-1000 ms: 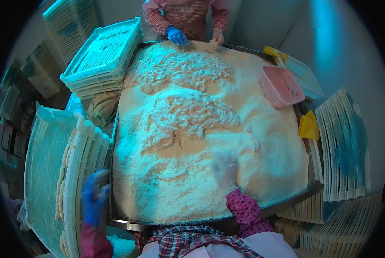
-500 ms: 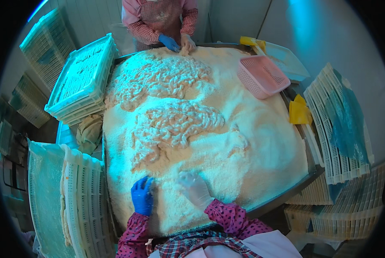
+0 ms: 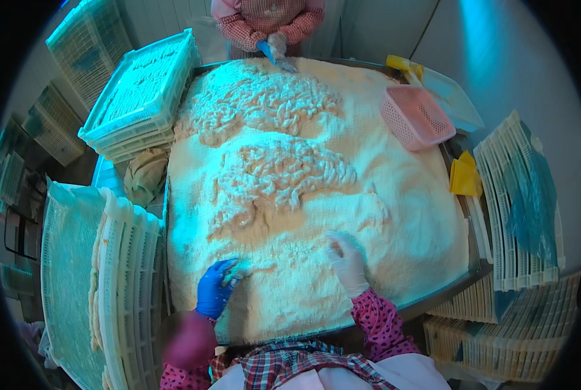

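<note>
pale strips (image 3: 280,170) heaped, beyond left hand (image 3: 215,288) and right hand (image 3: 349,265), crumbs (image 3: 297,253) between

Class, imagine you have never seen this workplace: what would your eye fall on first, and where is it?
First comes the broad bed of pale, powdery material filling the middle of the view, with two heaps of pale strips across its centre and far side. Toward its near side, the blue-gloved left hand and white-gloved right hand stand out. A pink basket adds colour at the far right corner.
</note>
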Motion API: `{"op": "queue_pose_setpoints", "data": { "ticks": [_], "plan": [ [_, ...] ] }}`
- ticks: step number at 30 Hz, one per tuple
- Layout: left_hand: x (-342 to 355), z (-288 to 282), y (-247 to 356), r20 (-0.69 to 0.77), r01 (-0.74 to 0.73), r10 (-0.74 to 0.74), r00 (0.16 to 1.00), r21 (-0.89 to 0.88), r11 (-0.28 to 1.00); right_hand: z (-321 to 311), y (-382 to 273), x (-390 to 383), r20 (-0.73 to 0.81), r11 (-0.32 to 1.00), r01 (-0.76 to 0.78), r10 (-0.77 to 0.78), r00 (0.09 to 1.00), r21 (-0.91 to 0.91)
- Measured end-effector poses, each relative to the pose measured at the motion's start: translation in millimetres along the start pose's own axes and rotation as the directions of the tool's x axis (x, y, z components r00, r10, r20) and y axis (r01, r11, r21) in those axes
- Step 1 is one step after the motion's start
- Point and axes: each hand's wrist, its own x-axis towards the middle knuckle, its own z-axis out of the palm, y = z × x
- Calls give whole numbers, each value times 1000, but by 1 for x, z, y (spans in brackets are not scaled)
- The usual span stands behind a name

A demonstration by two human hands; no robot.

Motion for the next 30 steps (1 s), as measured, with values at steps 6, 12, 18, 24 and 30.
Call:
{"op": "queue_pose_setpoints", "data": {
  "ticks": [6, 12, 18, 24, 30],
  "plan": [
    [23, 43, 13, -36, -207, 218, 975, 192, 959, 27, -27, -1, 267, 896, 319, -240, 933, -308],
    [11, -8, 19, 194, -426, 400, 896, 115, 897, 49, -32, 5, 311, 879, 360, -264, 913, -312],
    [-19, 24, -17, -143, -85, 86, 986, 17, 996, 44, -11, 13, 175, 984, 157, -141, 975, -85],
    [6, 60, -12, -243, 52, -160, 957, -398, 916, 34, -1, 14, 219, 969, -99, 49, 975, 226],
    [-5, 67, 17, 189, 123, -356, 915, -972, -199, 46, -62, 1, 507, 674, -470, 162, 847, 570]
  ]
}}
